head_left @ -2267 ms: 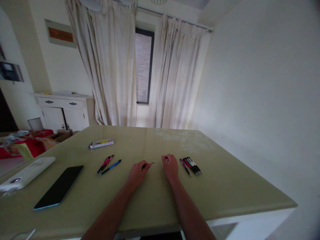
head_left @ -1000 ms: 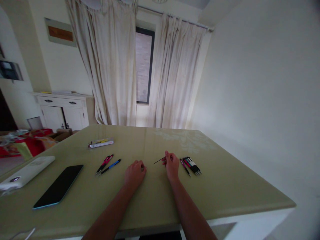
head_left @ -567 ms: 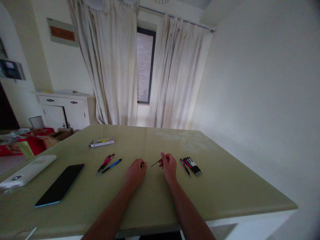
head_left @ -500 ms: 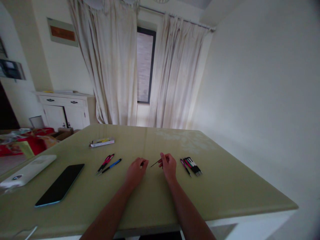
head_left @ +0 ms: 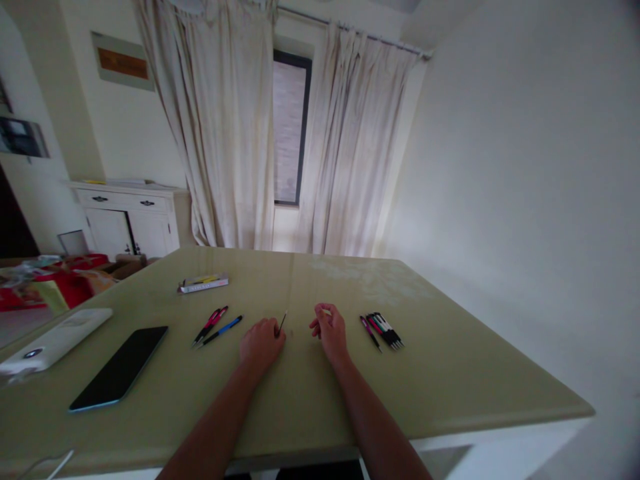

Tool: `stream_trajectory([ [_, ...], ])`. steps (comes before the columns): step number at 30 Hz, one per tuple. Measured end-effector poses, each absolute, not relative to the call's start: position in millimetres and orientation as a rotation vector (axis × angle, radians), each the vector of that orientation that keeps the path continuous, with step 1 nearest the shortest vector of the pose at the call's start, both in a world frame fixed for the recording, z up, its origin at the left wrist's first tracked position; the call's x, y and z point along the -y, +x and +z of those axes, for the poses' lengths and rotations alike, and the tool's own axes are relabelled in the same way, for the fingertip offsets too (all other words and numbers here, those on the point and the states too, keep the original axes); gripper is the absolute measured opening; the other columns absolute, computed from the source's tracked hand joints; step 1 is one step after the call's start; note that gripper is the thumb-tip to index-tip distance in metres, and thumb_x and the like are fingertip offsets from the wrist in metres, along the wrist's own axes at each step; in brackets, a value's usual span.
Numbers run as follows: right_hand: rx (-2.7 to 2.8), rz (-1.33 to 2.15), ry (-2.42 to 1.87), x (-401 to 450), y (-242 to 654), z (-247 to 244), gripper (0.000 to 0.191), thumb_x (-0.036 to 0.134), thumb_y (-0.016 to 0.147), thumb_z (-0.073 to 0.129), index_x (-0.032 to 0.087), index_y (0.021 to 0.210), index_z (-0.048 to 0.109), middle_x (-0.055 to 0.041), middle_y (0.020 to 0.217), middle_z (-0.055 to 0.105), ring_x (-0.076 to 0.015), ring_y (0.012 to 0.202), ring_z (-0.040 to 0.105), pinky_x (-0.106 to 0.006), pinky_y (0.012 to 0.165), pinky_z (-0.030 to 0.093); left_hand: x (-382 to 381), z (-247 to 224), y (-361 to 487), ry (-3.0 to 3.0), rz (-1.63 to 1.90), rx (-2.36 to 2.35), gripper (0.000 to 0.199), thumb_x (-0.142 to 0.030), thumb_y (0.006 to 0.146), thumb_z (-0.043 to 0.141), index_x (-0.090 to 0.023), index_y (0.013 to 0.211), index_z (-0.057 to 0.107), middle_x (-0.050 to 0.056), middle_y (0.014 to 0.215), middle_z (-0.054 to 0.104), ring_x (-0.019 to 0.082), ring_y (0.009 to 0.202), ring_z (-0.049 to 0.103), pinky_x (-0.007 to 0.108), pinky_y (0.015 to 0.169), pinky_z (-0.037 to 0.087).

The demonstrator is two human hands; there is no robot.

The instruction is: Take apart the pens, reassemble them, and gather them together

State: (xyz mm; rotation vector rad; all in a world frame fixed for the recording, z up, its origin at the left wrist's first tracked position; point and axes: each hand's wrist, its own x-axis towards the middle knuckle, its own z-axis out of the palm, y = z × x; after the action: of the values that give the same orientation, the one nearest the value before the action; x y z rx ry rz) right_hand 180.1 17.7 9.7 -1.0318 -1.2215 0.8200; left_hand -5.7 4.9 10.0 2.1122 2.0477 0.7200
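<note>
Slim dark rod (head_left: 283, 321) in my left hand (head_left: 262, 341), gripped between thumb and fingers, its free end sticking up and away from me, pale at the tip. Rest of the rod lost inside the curled fingers; cannot tell how far it runs. Left hand closed round it, low over the counter (head_left: 320, 407). Right hand (head_left: 329, 328) apart from it, facing it, fingers bent and loosely gathered near the thumb; a pale spot shows at the fingertips, and I cannot tell whether anything is held there. Just beyond the right hand's outer side, a purple-and-black pen (head_left: 371, 333), then a row of pens (head_left: 386, 331) lying close together, red, green, white and black among them, tips toward me. Left of the left hand, a blue pen (head_left: 223, 331) beside two pink-and-black pens (head_left: 211, 325), all slanting. Farther from me than those, a slender box (head_left: 204, 285) with something yellow on or in it. Well out to the left of my left hand, a dark-screened phone (head_left: 120, 368), and past it a white case (head_left: 57, 339), round dark mark at its near end.
</note>
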Motion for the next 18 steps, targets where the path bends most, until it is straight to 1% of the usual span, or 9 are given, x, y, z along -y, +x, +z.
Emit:
stream_trajectory([
  [3, 1.238, 0.808, -1.058, -17, 181, 9, 0.044, 0.061, 0.087, 0.057, 0.018, 0.097, 0.058, -0.0007, 0.059, 0.065, -0.0124, 0.04, 0.054, -0.022, 0.039, 0.036, -2, 11, -4, 2.123, 0.691, -2.068, 0.02, -0.036, 0.086, 0.051, -0.02, 0.076, 0.058, 0.006, 0.084, 0.065, 0.021, 0.078, 0.061, 0.03, 0.068, 0.04],
  [6, 1.319, 0.787, -1.096, -17, 180, 7, 0.04, 0.058, 0.088, 0.057, 0.019, 0.09, 0.059, -0.0005, 0.058, 0.065, -0.0124, 0.041, 0.054, -0.022, 0.041, 0.038, -1, 12, -2, 2.123, 0.676, -2.07, 0.022, -0.038, 0.087, 0.049, -0.021, 0.075, 0.057, 0.006, 0.083, 0.064, 0.021, 0.077, 0.061, 0.031, 0.069, 0.041],
  [9, 1.451, 0.743, -1.116, -15, 179, 4, 0.037, 0.055, 0.09, 0.056, 0.019, 0.084, 0.06, -0.0001, 0.058, 0.064, -0.012, 0.043, 0.055, -0.022, 0.044, 0.041, -1, 12, -1, 2.124, 0.673, -2.071, 0.026, -0.042, 0.087, 0.049, -0.021, 0.074, 0.056, 0.006, 0.081, 0.064, 0.021, 0.076, 0.06, 0.033, 0.071, 0.042],
  [12, 1.511, 0.729, -1.119, -13, 178, 3, 0.036, 0.054, 0.092, 0.054, 0.02, 0.084, 0.061, 0.0003, 0.059, 0.064, -0.0116, 0.045, 0.056, -0.021, 0.046, 0.042, -4, 9, -2, 2.124, 0.709, -2.056, 0.026, -0.042, 0.087, 0.05, -0.02, 0.075, 0.056, 0.006, 0.081, 0.063, 0.023, 0.078, 0.06, 0.036, 0.074, 0.045],
  [15, 1.533, 0.744, -1.11, -12, 178, 4, 0.036, 0.053, 0.093, 0.054, 0.019, 0.082, 0.061, 0.0002, 0.06, 0.063, -0.0113, 0.046, 0.056, -0.021, 0.046, 0.043, -10, 4, -2, 2.157, 0.926, -1.974, 0.021, -0.032, 0.091, 0.045, -0.018, 0.087, 0.061, 0.008, 0.089, 0.063, 0.024, 0.088, 0.059, 0.038, 0.084, 0.047],
  [18, 1.58, 0.806, -1.074, -11, 177, 5, 0.035, 0.052, 0.091, 0.057, 0.019, 0.082, 0.063, -0.0001, 0.062, 0.064, -0.0109, 0.047, 0.055, -0.021, 0.047, 0.042, -15, -4, 3, 2.289, 1.23, -1.688, 0.032, -0.018, 0.093, 0.037, -0.015, 0.111, 0.062, 0.01, 0.105, 0.06, 0.022, 0.1, 0.057, 0.041, 0.096, 0.045],
])
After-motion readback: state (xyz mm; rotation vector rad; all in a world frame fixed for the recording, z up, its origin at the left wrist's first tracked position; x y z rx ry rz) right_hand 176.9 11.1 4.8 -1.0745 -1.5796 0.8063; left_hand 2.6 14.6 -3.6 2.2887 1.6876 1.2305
